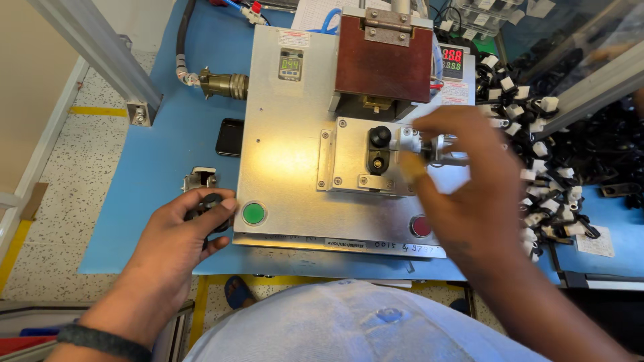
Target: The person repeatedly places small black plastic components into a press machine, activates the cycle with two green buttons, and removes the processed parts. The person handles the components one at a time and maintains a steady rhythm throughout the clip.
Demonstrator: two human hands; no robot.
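Two push buttons on the near edge of the metal fixture plate: green button left, red button right. Brown hinged block at far side. Heap of black-and-white clips right, on the blue table. Right hand, blurred, reaches over the plate and hides the fixture's right end; grip cannot be told. Left hand curls closed around a small black part, rounded and dark, just left of the plate.
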